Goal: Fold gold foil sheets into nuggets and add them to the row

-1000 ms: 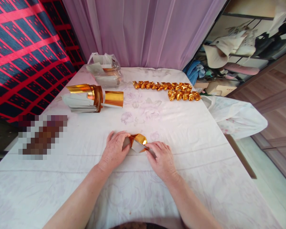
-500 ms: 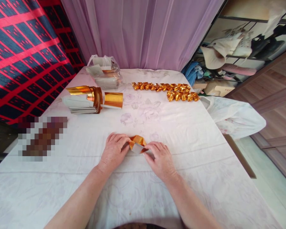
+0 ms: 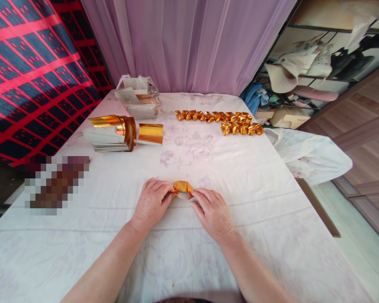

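Two hands are seen from the head camera, pressed close together on the desk (image 3: 271,219), which is covered by a pale flowered cloth. A small folded piece of gold paper (image 3: 182,187) is pinched between them near the middle of the desk: the left hand (image 3: 151,203) is closed on its left end, the right hand (image 3: 212,212) on its right end, with the fingertips (image 3: 169,190) bearing down, apparently so that the folds are held flat and kept from springing open. Farther back, a row of finished gold folds (image 3: 219,120) is laid out in lines, well apart from the hands, probably to keep them uncrushed. To the left, a stack of gold sheets (image 3: 113,132) lies within reach, its top sheets curling. Behind it sits a plastic bag (image 3: 139,99) holding more paper.
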A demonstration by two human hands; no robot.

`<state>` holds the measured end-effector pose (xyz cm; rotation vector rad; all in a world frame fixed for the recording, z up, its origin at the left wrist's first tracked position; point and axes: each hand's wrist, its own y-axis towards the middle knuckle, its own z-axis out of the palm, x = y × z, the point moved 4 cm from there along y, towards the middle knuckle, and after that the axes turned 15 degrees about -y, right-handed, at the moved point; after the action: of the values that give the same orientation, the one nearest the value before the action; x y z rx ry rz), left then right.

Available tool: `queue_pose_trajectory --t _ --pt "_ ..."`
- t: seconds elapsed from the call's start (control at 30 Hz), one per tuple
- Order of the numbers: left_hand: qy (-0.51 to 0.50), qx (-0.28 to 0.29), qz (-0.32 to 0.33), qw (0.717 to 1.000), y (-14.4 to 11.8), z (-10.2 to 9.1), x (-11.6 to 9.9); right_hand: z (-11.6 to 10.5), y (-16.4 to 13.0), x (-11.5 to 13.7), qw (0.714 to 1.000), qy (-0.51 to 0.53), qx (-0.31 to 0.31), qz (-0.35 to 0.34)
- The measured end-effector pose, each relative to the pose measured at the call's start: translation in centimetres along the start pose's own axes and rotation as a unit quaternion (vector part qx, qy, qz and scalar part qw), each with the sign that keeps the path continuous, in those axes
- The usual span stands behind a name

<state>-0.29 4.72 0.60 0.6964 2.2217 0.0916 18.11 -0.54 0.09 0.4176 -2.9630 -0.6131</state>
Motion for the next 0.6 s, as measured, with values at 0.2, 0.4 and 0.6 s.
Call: queue_pose_trajectory --t 0.2,0.4,0.6 --pt "0.006 0.013 0.025 1.000 0.02 0.10 -0.14 0.10 -0.01 -0.15 1.000 0.011 -0.011 0.001" --pt "0.013 0.015 0.035 0.999 -0.03 0.12 -0.06 0.10 0.05 -0.26 1.000 0.023 -0.015 0.002" --pt "0.005 0.008 0.039 0.999 0.02 0.17 0.06 0.36 0.23 -0.35 0.999 0.037 -0.002 0.018"
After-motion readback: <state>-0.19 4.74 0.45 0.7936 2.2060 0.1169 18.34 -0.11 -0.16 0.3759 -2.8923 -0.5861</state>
